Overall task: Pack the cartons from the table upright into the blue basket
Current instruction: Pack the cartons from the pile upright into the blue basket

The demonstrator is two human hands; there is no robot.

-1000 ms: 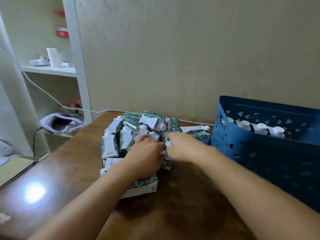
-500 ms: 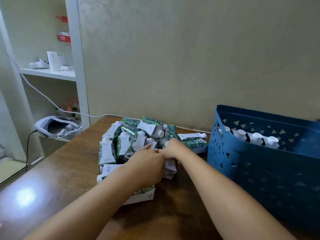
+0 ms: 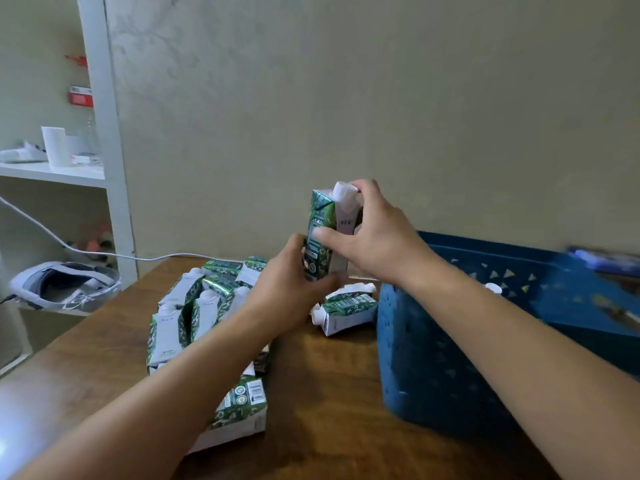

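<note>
A green-and-white carton [image 3: 327, 230] with a white cap is held upright above the table, just left of the blue basket [image 3: 433, 358]. My right hand [image 3: 374, 237] grips its upper part, thumb on the front face. My left hand [image 3: 291, 289] holds its lower end from the left. A heap of several like cartons [image 3: 194, 306] lies on the brown table [image 3: 329, 410] under my left arm. One carton [image 3: 346, 308] lies on its side against the basket's left wall. A white cap [image 3: 493, 288] shows inside the basket.
A white shelf unit [image 3: 107, 161] stands at the left with small items on it. A grey headset [image 3: 65, 285] and a white cable [image 3: 104, 253] lie by the table's far left corner. The wall runs close behind the table.
Both hands were down in the heap of cartons. They have lifted one carton out and stood it upright in the air beside the basket. The camera has turned slightly.
</note>
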